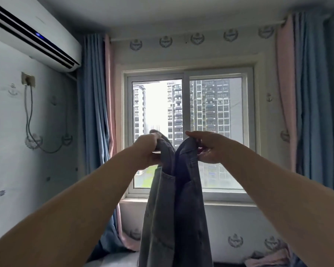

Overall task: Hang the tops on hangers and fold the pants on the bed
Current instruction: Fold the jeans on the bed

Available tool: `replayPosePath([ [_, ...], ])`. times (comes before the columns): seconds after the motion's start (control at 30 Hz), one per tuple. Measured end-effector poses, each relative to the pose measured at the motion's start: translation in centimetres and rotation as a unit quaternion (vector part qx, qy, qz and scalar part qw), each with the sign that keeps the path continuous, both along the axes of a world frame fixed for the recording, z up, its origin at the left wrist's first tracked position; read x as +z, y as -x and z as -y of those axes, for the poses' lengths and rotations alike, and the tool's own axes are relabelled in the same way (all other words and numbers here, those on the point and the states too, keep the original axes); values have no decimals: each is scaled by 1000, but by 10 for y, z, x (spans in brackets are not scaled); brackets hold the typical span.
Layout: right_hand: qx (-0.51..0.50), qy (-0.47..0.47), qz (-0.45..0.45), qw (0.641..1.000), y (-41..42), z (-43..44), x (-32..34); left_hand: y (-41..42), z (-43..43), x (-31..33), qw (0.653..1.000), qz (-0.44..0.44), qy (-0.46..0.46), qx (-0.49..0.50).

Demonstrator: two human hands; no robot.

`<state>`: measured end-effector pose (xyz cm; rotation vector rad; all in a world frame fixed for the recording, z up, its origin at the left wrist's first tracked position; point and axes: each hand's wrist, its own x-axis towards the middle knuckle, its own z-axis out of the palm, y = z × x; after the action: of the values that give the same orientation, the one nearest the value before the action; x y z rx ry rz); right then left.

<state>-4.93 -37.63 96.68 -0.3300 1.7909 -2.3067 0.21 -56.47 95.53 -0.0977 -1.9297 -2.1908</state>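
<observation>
Fingers (155,140) of the left hand (147,151) and right hand (210,149) pinch the jeans (174,218) at the waistband, one side each; long axis hangs vertically below, equally near both hands.

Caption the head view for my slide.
Left hand and right hand hold jeans up before the window.

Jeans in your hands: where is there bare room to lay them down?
A pale bare strip of bed shows between the blue curtain hem and the hanging jeans. The lower right is crowded by a pink clothes heap. Most of the bed is out of view.
</observation>
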Motion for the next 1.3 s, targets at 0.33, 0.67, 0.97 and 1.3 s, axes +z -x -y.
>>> replayPosePath([
  [0.33,103,-61,-19,993,-45,18,14,-9,-20,-39,979,-117,168,-19],
  [0.67,-237,-206,-279,907,-12,-36,-49,4,7,-52,990,-137,29,32],
  [0.97,30,-5,-68,997,-2,-41,-109,-8,46,-53,994,-83,25,-70],
  [1.3,-183,-104,-237,948,-34,12,-29,-6,111,-38,985,-126,107,49],
])
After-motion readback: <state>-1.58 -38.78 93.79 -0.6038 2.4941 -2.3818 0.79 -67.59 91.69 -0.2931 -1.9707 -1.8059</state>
